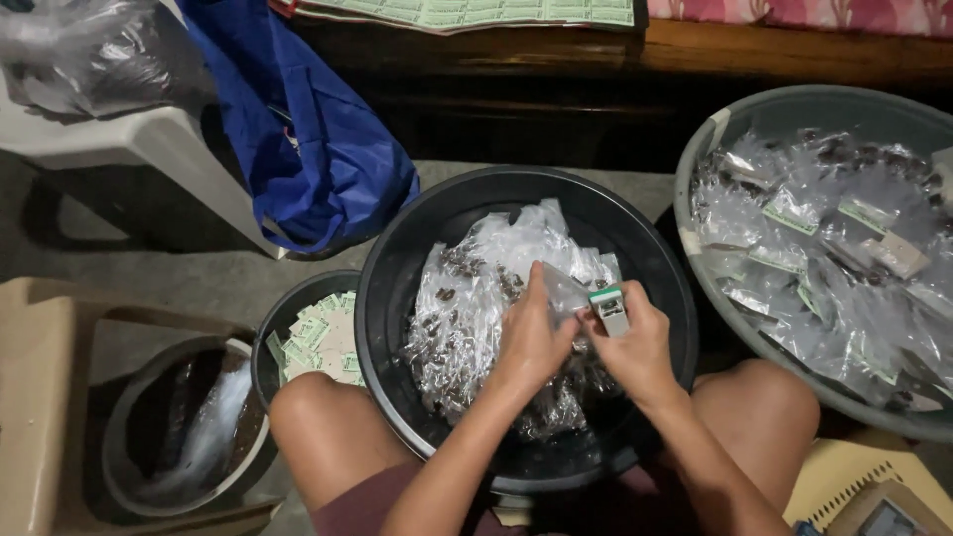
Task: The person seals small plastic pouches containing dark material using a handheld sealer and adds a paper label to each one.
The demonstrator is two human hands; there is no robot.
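Over a black round basin (397,258) between my knees, my left hand (528,342) and my right hand (635,347) together hold a small clear plastic packet (562,291). A small green and white paper label (608,304) sits on the packet's top edge, pinched by my right hand's thumb and fingers. My left hand grips the packet's left side. The basin holds a heap of clear plastic bags (476,298) with dark brown pieces inside.
A grey basin (695,149) at right is full of sealed labelled packets. A small dark bowl (273,333) of green labels sits by my left knee, beside a pot (124,437) lined with plastic. A blue bag (318,139) and white chair (119,139) stand behind.
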